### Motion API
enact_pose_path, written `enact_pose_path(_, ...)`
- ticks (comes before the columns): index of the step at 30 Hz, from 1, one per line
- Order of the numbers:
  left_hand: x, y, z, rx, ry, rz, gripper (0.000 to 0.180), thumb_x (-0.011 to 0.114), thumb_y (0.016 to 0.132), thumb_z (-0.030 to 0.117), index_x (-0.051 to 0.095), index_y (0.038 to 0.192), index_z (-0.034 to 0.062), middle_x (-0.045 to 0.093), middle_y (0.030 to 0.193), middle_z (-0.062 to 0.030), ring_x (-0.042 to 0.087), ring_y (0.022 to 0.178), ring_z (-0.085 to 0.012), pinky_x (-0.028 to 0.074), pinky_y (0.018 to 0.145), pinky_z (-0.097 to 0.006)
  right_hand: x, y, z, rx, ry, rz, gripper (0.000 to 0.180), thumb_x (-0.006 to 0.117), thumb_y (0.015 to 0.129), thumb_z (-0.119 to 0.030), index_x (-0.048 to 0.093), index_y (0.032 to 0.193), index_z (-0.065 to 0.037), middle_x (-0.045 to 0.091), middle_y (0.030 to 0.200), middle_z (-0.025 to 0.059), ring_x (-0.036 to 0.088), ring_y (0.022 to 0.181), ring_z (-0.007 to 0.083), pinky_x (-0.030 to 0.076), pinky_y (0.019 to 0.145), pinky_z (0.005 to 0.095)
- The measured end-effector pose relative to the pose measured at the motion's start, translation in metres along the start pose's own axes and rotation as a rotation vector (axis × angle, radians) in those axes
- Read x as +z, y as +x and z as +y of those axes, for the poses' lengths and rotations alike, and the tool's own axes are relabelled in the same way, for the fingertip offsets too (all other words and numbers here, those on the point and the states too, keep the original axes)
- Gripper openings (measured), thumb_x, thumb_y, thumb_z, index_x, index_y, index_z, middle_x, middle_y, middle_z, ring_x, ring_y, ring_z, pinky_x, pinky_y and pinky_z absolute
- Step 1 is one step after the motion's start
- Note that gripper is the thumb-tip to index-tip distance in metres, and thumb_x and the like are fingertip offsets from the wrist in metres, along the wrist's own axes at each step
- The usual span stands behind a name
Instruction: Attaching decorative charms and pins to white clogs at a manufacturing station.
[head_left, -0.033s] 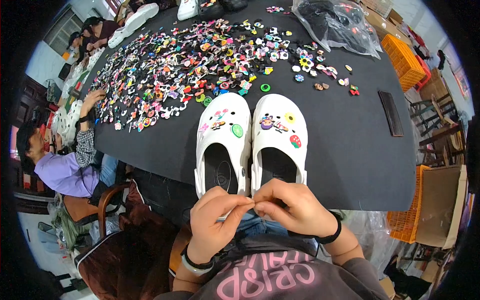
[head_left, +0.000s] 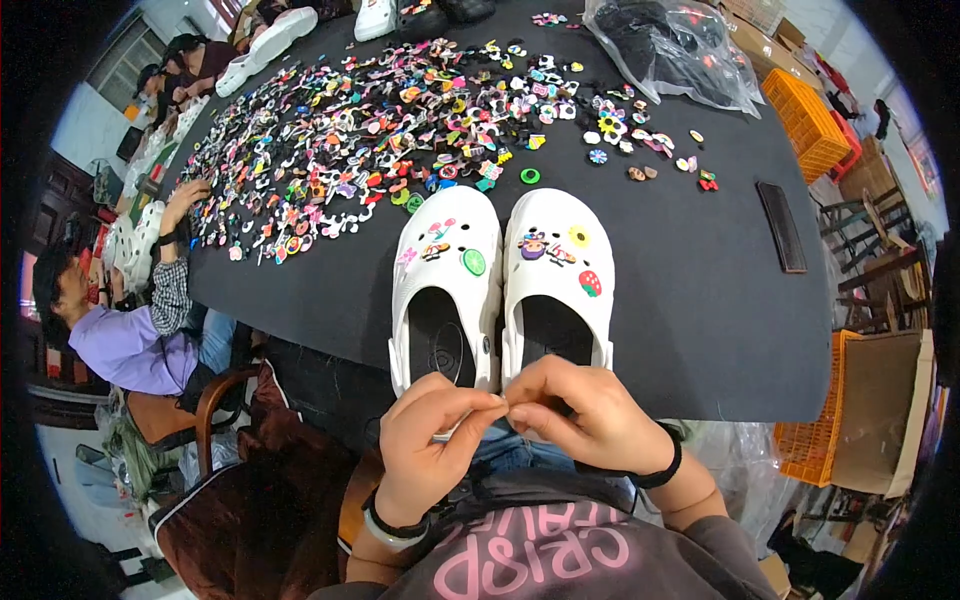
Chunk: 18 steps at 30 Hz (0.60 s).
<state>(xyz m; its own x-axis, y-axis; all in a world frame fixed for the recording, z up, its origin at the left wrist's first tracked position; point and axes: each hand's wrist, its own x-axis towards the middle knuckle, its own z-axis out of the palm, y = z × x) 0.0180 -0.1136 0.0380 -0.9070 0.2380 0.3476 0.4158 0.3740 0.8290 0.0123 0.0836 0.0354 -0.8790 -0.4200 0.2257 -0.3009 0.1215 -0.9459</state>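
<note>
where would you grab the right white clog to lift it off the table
Probably by the heel rim of the right white clog, from the near table edge. Its open foot hole faces up and toward the person, so fingers can hook inside. The toe top carries charms, and the left white clog touches its inner side.

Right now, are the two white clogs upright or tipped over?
Upright. Both white clogs rest sole-down, side by side on the black table, openings facing up and charms showing on their tops.
</note>
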Motion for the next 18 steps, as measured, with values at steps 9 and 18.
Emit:
enact_pose_path(9,0.004,-0.001,-0.005,-0.02,-0.073,0.036,0.017,0.078,0.074,-0.003,0.07,0.088,0.0022,0.052,0.067,-0.0024,0.043,0.056,-0.0081,0.032,0.05,-0.023,0.003,0.0,0.006,-0.084,0.027,0.034,0.025,0.066,0.088,-0.005,0.063,0.112,-0.004,0.068,0.09,0.0127,0.068,0.076,0.0283,0.053,0.065,0.0348)
enact_pose_path(18,0.005,-0.001,-0.007,-0.057,-0.1,0.021,0.018,0.076,0.075,-0.006,0.068,0.09,0.0,0.047,0.065,-0.0012,0.041,0.055,-0.0068,0.031,0.05,-0.023,0.003,-0.001,0.007,-0.079,0.088,0.048,0.021,0.067,0.088,-0.004,0.064,0.109,-0.003,0.069,0.086,0.0105,0.068,0.068,0.0226,0.053,0.061,0.032)
